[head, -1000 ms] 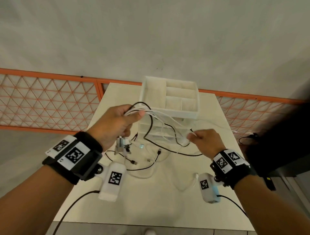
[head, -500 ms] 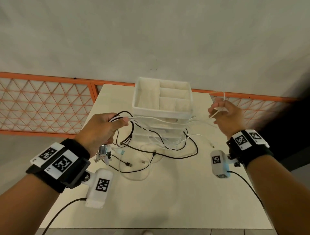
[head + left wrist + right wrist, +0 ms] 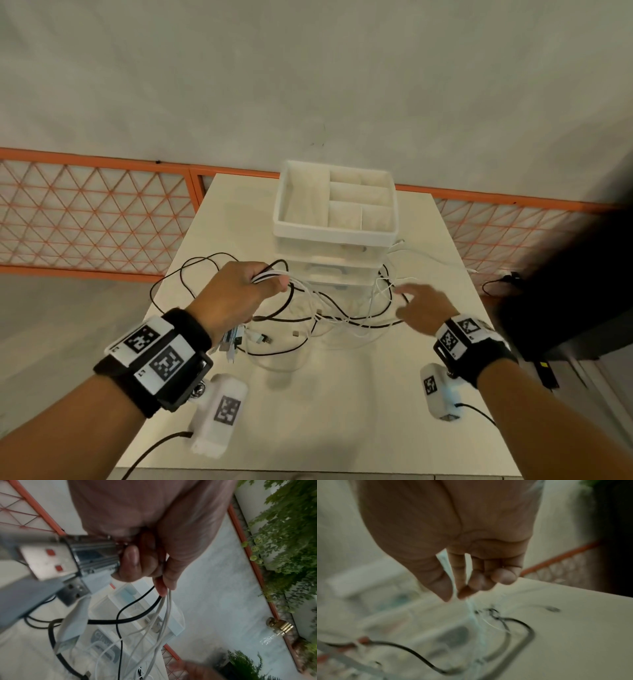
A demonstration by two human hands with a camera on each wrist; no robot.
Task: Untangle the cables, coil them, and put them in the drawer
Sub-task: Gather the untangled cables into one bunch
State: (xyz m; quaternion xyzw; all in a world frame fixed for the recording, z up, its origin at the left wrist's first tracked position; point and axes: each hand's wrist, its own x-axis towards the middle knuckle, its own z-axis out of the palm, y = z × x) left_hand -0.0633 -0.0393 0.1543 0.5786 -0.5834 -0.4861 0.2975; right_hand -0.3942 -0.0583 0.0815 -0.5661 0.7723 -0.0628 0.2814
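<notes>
My left hand (image 3: pixel 270 279) grips a bunch of white cables (image 3: pixel 308 291) and black cables (image 3: pixel 185 270) above the white table (image 3: pixel 342 411). The left wrist view shows these strands (image 3: pixel 164 615) hanging from the curled fingers (image 3: pixel 161 585), with a silver metal adapter (image 3: pixel 96 555) beside them. The tangle lies in front of a white drawer unit (image 3: pixel 335 236), whose drawers look shut and whose top tray is empty. My right hand (image 3: pixel 402 301) is low at the tangle's right side. The blurred right wrist view shows thumb and forefinger (image 3: pixel 455 595) pinching a white cable (image 3: pixel 448 572).
One white cable end (image 3: pixel 442 262) trails toward the table's right edge. USB plugs (image 3: pixel 263 339) lie near my left wrist. An orange lattice fence (image 3: pixel 85 212) runs behind the table. A dark bulky object (image 3: pixel 565 291) stands off the right side.
My right hand, which had pulled a white cable up and to the right, has come back down to the tangle by the drawers. My left hand still holds the bunch.
</notes>
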